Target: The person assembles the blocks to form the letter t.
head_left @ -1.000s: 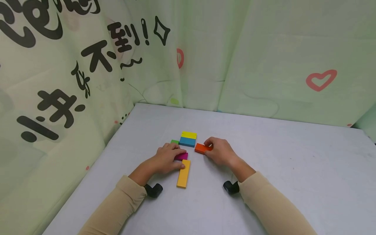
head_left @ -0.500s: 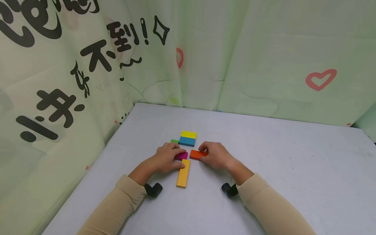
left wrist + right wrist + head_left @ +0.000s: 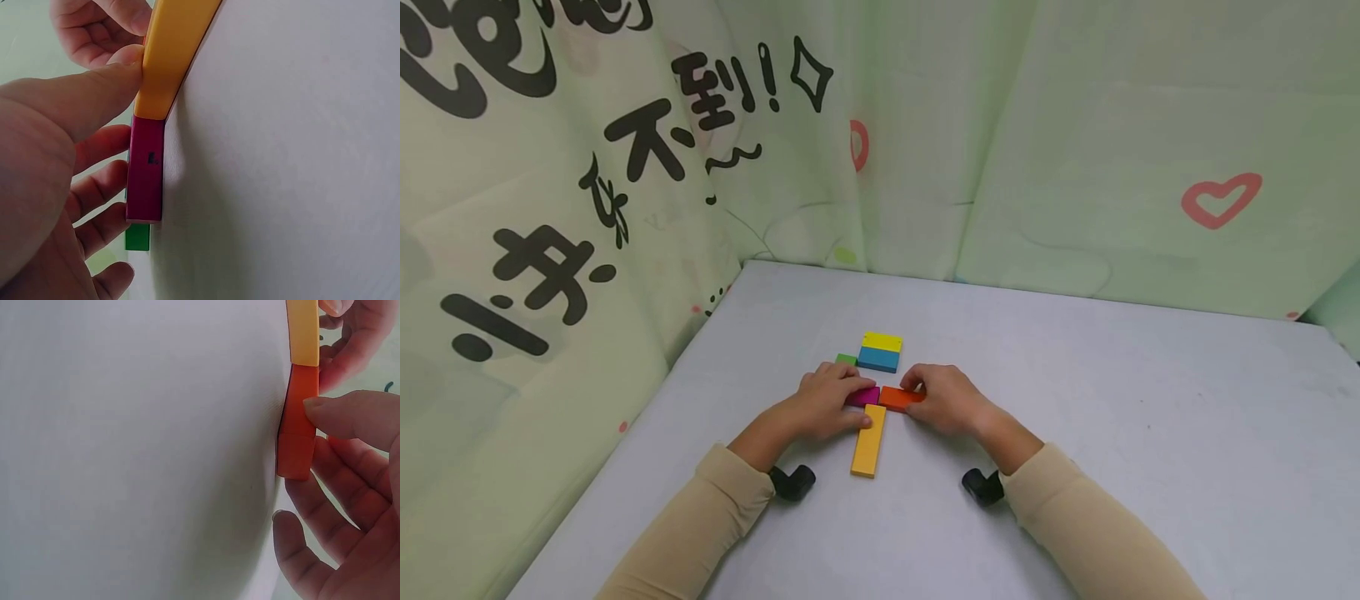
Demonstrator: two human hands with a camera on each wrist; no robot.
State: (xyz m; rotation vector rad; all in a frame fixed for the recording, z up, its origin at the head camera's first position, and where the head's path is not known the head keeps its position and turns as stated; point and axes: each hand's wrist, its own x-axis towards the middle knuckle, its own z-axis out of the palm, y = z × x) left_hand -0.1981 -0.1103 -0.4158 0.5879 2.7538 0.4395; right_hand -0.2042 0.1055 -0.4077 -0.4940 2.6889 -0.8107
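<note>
In the head view my right hand pinches a red-orange block between thumb and fingers, flat on the table. The block's left end meets a magenta block. My left hand rests over the blocks: its thumb presses the top of a long amber block, and its fingers touch the magenta block, in the left wrist view. The amber block's far end lies against the magenta and red-orange blocks. The left hand partly hides the magenta block and a green block.
A blue block and a yellow block lie side by side beyond the hands. The white table reaches a printed curtain at the back and left. A black wrist camera sits beneath the left sleeve.
My right hand has slid the red-orange block leftward and slightly nearer me, closing the gap to the magenta block. The left hand stays in place.
</note>
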